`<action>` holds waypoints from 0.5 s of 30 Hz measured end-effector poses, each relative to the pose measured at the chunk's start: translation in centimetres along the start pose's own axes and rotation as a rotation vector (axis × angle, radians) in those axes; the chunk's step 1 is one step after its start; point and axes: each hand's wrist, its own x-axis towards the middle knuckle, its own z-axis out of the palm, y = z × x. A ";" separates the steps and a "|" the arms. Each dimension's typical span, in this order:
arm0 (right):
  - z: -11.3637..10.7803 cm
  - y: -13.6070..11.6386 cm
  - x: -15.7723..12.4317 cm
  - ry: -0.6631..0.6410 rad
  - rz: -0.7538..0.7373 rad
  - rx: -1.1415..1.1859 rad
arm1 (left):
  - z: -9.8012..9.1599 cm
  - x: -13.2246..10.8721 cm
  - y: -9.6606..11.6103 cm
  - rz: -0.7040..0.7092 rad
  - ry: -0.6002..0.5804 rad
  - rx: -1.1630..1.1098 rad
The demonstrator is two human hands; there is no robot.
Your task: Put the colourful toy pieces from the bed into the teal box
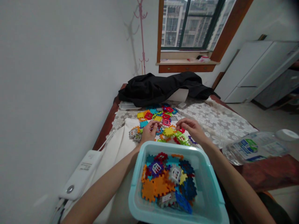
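Handling of gear-edged plastic tiles [166, 122] is apparently proceeding; any next move is calling for fingertip precision.
Left hand [150, 130] and right hand [190, 127] are flanking a yellow tile [168, 132], fingers bent; whether either is gripping a piece, the view is not showing. Further tiles are lying in the teal tub [173, 145], nearer the body.

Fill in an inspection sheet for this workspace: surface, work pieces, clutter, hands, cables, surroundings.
Surface: floral tablecloth, partly covered by a white cloth.
Work pieces: colourful notched pieces spread out; more such pieces in a light-blue bin.
Clutter: black fabric, clear bottle, white device.
Hands: left hand and right hand at the spread pieces; grip unclear.
Cables: white cable at the white device's far end; plugs at its near end.
Surroundings: window, pink coat rack, white wall.
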 end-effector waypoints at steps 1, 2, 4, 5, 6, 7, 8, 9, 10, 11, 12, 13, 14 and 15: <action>-0.1 0.2 0.2 0.050 0.004 -0.143 | 0.0 0.0 0.1 0.015 0.009 0.035; -0.1 0.5 0.3 0.058 -0.002 -0.292 | 0.0 0.0 0.3 0.032 0.014 0.075; 0.1 1.2 0.4 -0.040 -0.041 -0.570 | -0.1 -0.1 0.6 0.064 0.011 0.144; 0.3 1.5 0.4 -0.119 -0.056 -0.682 | -0.2 -0.1 0.7 0.077 0.006 0.173; 0.7 1.8 0.3 -0.198 -0.061 -0.772 | -0.2 -0.2 0.9 0.085 -0.001 0.196; 1.0 2.1 0.1 -0.265 -0.057 -0.843 | -0.2 -0.2 1.0 0.087 -0.008 0.211; 1.4 2.3 0.0 -0.311 -0.048 -0.897 | -0.3 -0.3 1.1 0.090 -0.015 0.231; 1.7 2.4 0.0 -0.339 -0.042 -0.933 | -0.3 -0.3 1.1 0.092 -0.019 0.250; 2.0 2.4 0.0 -0.352 -0.043 -0.954 | -0.3 -0.4 1.1 0.093 -0.022 0.268; 2.2 2.4 0.0 -0.352 -0.048 -0.969 | -0.3 -0.4 1.1 0.094 -0.024 0.281; 2.3 2.4 0.1 -0.341 -0.053 -0.982 | -0.4 -0.4 1.1 0.094 -0.025 0.289; 2.3 2.3 0.2 -0.326 -0.058 -0.995 | -0.4 -0.4 1.1 0.095 -0.026 0.291; 2.3 2.3 0.3 -0.313 -0.060 -1.007 | -0.4 -0.4 1.1 0.096 -0.026 0.293; 2.2 2.2 0.5 -0.302 -0.058 -1.020 | -0.5 -0.3 1.0 0.098 -0.025 0.294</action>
